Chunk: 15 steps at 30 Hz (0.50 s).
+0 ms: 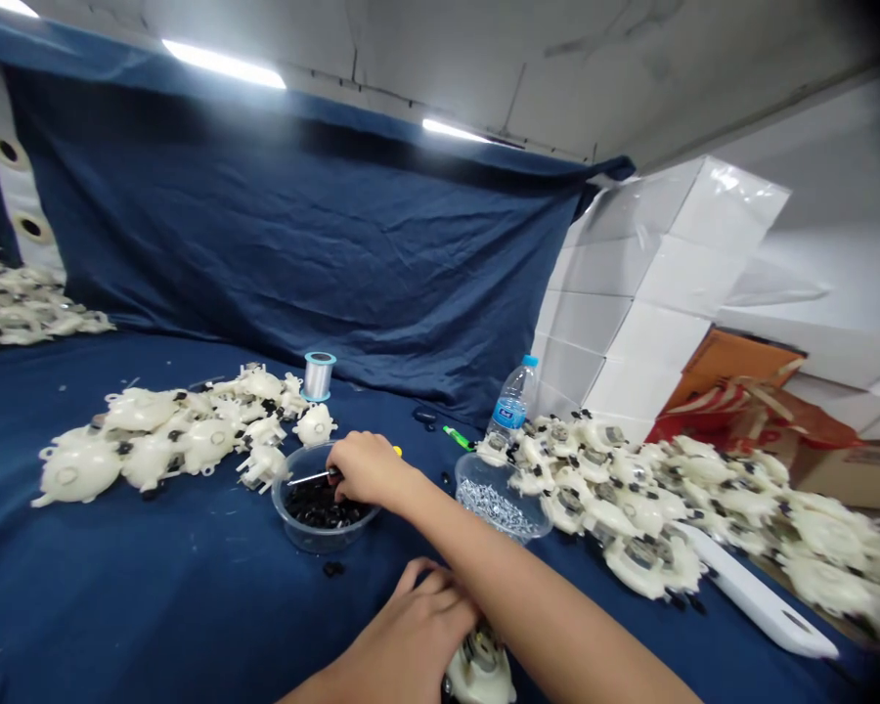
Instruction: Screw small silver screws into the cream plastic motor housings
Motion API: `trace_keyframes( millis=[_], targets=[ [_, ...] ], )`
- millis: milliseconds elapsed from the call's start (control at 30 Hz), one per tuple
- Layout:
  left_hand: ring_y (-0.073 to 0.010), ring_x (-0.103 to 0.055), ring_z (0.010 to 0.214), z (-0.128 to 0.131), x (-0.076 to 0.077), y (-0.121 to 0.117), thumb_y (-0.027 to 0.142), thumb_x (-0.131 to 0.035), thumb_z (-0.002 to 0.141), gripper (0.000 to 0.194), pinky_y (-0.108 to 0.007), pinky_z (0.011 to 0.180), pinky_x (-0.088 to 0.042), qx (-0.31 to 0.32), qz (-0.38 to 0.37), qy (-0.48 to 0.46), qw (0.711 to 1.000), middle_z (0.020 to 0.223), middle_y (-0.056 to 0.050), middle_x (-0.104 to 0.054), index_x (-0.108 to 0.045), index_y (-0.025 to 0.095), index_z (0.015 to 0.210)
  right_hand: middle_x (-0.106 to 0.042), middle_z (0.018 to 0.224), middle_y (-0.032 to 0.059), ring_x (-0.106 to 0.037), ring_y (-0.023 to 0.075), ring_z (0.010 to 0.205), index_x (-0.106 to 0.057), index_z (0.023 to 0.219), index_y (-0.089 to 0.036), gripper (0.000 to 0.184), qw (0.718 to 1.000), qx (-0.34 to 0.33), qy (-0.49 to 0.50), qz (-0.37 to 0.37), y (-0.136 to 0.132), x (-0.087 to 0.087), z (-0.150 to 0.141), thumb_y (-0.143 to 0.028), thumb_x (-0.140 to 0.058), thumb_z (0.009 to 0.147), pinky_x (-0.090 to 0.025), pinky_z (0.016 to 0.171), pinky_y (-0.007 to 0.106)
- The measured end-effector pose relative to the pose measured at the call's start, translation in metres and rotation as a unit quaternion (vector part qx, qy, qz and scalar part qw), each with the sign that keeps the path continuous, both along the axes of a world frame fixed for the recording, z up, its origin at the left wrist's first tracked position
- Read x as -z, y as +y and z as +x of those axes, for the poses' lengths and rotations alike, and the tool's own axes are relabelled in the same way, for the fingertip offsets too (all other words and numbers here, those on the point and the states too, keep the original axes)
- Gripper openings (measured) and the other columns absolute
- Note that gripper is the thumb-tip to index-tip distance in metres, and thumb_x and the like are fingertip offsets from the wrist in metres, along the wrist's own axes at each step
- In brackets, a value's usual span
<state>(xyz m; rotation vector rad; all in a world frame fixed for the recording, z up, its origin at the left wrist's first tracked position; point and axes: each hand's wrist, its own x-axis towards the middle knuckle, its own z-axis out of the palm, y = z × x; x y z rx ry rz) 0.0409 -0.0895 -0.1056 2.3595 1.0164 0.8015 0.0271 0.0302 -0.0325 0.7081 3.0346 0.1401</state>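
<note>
My right hand (371, 471) reaches over a clear round tub (315, 540) of small black parts (323, 508). Its fingers are closed around a screwdriver (309, 479), whose thin metal shaft points left and whose yellow handle end peeks out behind the hand. Lower down, beneath my right forearm, my left hand (429, 626) lies curled over a cream plastic housing (480, 670) with a metal piece inside. The forearm and fingers hide part of that housing. Whether the right fingertips also pinch a black part is not visible.
A clear tub of silver screws (495, 504) stands right of my forearm. Cream housings are heaped left (154, 440) and right (631, 499). Behind stand a wire spool (319, 376), a water bottle (511, 401) and a green marker (457, 437). A white plastic bar (759, 592) lies right.
</note>
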Motion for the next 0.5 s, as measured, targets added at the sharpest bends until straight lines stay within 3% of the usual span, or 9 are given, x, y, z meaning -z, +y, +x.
trace_keyframes(
  millis=[100,167,300,400,500],
  targets=[
    [-0.0306,-0.052,0.125,0.003,-0.002,-0.007,0.051,-0.076,0.071,0.07,-0.048,0.116,-0.032,-0.019,-0.012,-0.023,0.999,0.127,-0.01,-0.064,-0.057,0.018,0.13,-0.072,0.093,0.0057,-0.067,0.022,0.092,-0.072,0.088,-0.015,0.017,0.998,0.007,0.066,-0.009,-0.003,-0.011,0.01,-0.028,-0.079,0.079,-0.053,0.082,0.038],
    [-0.0293,-0.051,0.123,0.006,-0.005,-0.014,0.038,-0.08,0.067,0.067,-0.046,0.114,-0.035,-0.047,-0.025,-0.042,0.998,0.127,-0.007,-0.061,-0.059,0.021,0.129,-0.074,0.09,0.0062,-0.068,0.0222,0.09,-0.075,0.088,-0.017,0.014,0.991,0.011,0.135,-0.024,-0.009,-0.02,0.025,-0.026,-0.08,0.077,-0.051,0.08,0.034],
    [-0.027,-0.053,0.116,0.012,-0.007,-0.025,0.014,-0.065,0.065,0.059,-0.046,0.107,-0.042,-0.094,-0.061,-0.072,0.991,0.122,-0.006,-0.059,-0.061,0.023,0.123,-0.077,0.085,0.0029,-0.069,0.0147,0.08,-0.076,0.088,-0.017,0.009,0.958,0.017,0.274,-0.08,-0.03,-0.037,0.077,-0.019,-0.072,0.081,-0.049,0.076,0.025],
    [-0.0278,-0.052,0.117,0.014,-0.003,-0.028,0.011,-0.06,0.065,0.06,-0.049,0.109,-0.041,-0.094,-0.063,-0.086,0.99,0.124,-0.005,-0.058,-0.059,0.026,0.123,-0.077,0.085,0.0015,-0.07,0.0123,0.076,-0.075,0.089,-0.017,0.01,0.927,0.037,0.354,-0.121,-0.049,-0.037,0.128,-0.014,-0.071,0.08,-0.051,0.071,0.022],
    [-0.0289,-0.053,0.12,0.015,0.003,-0.027,0.01,-0.058,0.068,0.06,-0.052,0.109,-0.042,-0.09,-0.052,-0.086,0.991,0.128,-0.005,-0.057,-0.057,0.028,0.125,-0.076,0.083,0.0026,-0.069,0.013,0.072,-0.075,0.09,-0.016,0.012,0.9,0.066,0.407,-0.141,-0.063,-0.025,0.173,-0.016,-0.074,0.078,-0.053,0.065,0.023]
  ],
)
